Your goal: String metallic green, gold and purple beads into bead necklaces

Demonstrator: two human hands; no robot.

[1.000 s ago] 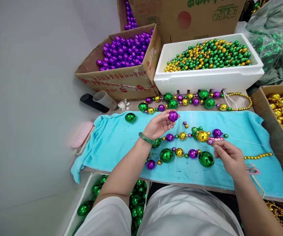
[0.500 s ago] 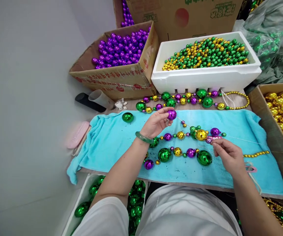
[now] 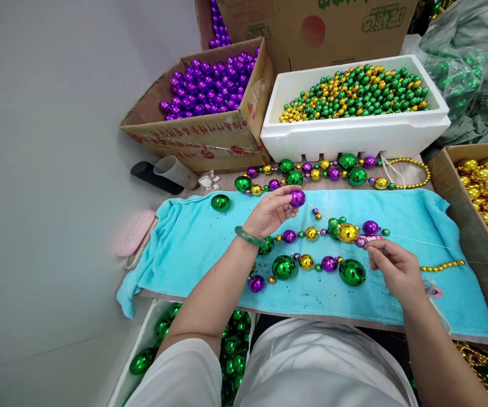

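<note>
My left hand (image 3: 271, 212) is closed, with a shiny purple bead (image 3: 297, 198) pinched between its fingertips. A thin, straight needle or wire (image 3: 318, 211) slants from beside this bead down to a cluster of green beads and a large gold bead (image 3: 348, 233). At the lower end of that cluster, my right hand (image 3: 392, 268) pinches the strung line by a small purple bead (image 3: 360, 242). Below both hands, a strand of green, gold and purple beads (image 3: 306, 262) lies looped on the blue towel (image 3: 210, 254). Whether the needle's tip touches the held bead, I cannot tell.
Behind the towel lies another bead necklace (image 3: 295, 177). A carton of purple beads (image 3: 193, 135), a white foam box (image 3: 349, 133) of small beads and a carton of gold beads (image 3: 447, 175) surround the work. One green bead (image 3: 221, 203) rests at left.
Almost nothing differs. Both hands keep their hold, and the purple bead in my left hand sits very slightly further right.
</note>
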